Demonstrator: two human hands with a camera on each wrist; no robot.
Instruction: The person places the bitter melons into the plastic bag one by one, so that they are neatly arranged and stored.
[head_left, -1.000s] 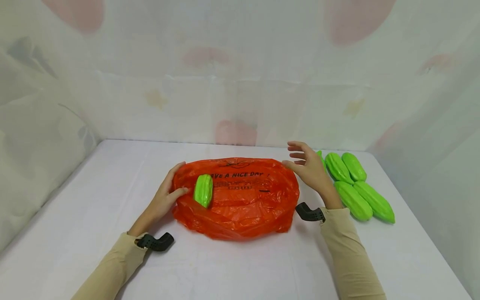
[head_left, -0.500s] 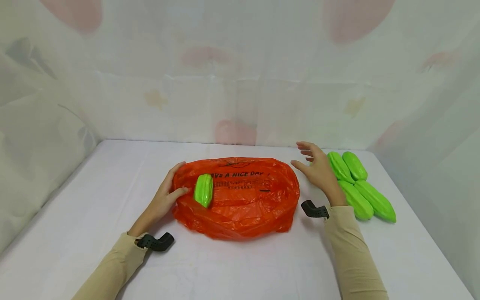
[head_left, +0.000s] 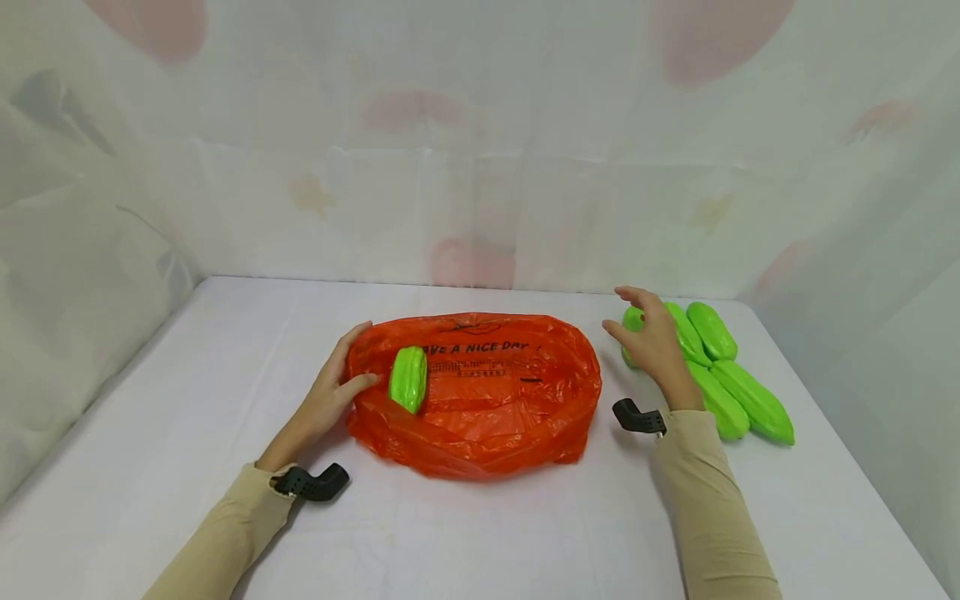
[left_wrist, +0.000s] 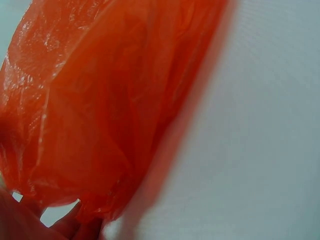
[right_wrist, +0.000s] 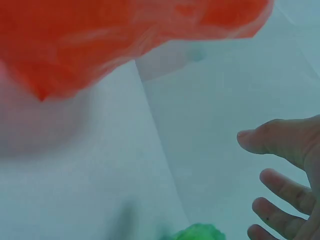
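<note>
Soft, even light across the head view — faint shadow hugging the right sleeve (head_left: 716, 508), small glints on the red bag (head_left: 480, 458)! Over to the wrist views — dimmer, blue-tinged, the bag's nearest edges blurred out of focus.

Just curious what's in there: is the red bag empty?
No, a green vegetable lies inside the red bag, at the side held by the left hand.

Inspected white-surfaced desk (head_left: 480, 542). Found open-mouthed red plastic bag (head_left: 480, 417) lying midway between left and right edges, near the far edge. Counted five green gourds (head_left: 752, 402), partly obscured in places, grouped near the far right corner.
</note>
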